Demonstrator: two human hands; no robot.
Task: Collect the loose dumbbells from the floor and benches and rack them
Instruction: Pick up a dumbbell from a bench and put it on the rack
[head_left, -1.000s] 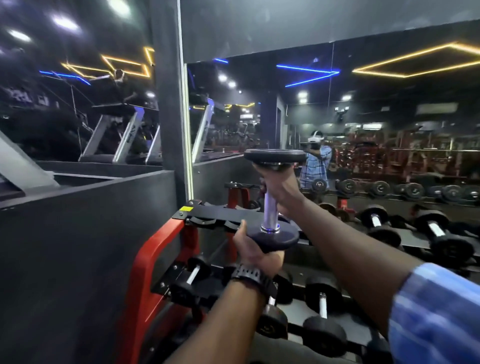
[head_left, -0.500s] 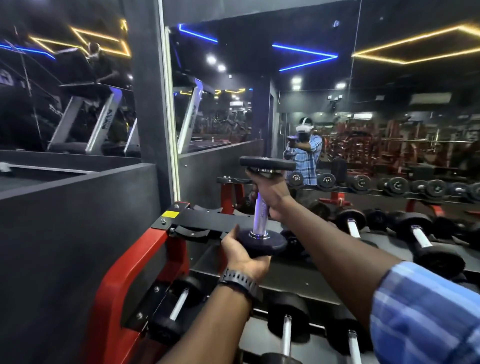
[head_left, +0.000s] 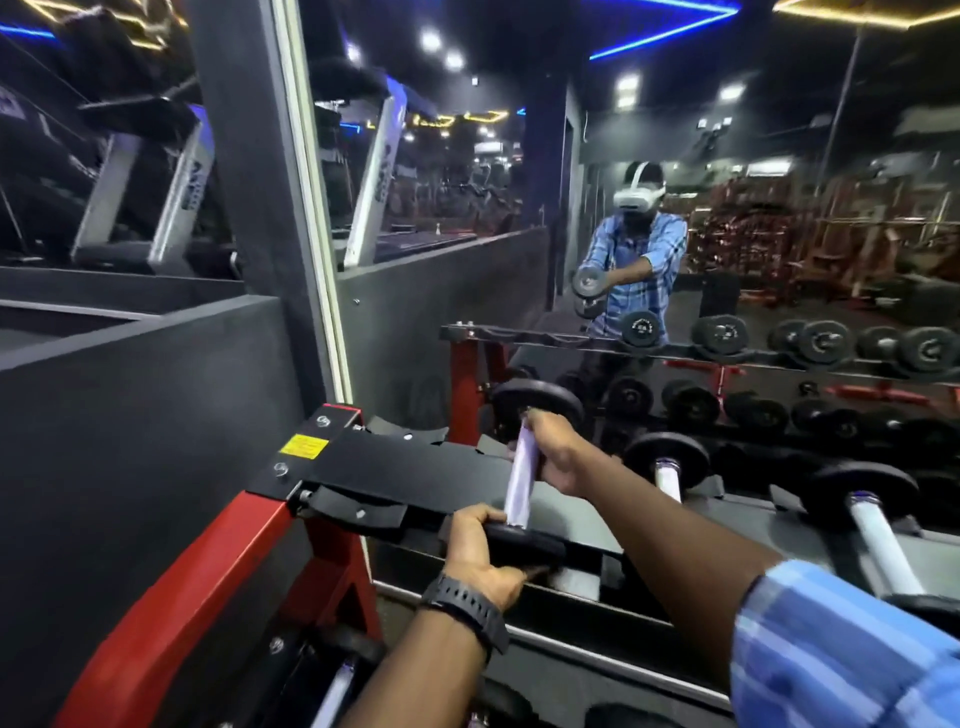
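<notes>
- The dumbbell (head_left: 520, 467) sits at the left end of the rack's top shelf (head_left: 415, 470), its chrome handle running from near to far, tilted a little off the shelf line.
- Its near black head lies at the front edge of the shelf; its far head stands against the mirror (head_left: 467, 208) behind the rack.
- The right hand (head_left: 558, 452) reaches forward with the arm nearly straight, the fingers closed round the far part of the handle just below the far head.
- The blue striped sleeve (head_left: 841, 649) is pushed up, so the forearm is bare.
- The left hand (head_left: 478, 556) comes up from below, wrist bent, the fingers curled over the near head, gripping it from the left side and underneath.
- A black wristwatch (head_left: 467, 608) sits on the left wrist.
- To the right on the same shelf, two more racked dumbbells (head_left: 872, 530) lie with handles pointing the same way, near the held one but apart from it.
- The red rack frame (head_left: 197, 587) slopes down at the left, with a yellow sticker (head_left: 304, 446) on the black end plate.
- Lower shelves hold further dumbbells, partly hidden by the arms.
- The mirror shows the person's reflection and a row of weights; treadmills (head_left: 156, 197) stand beyond the grey partition on the left.
</notes>
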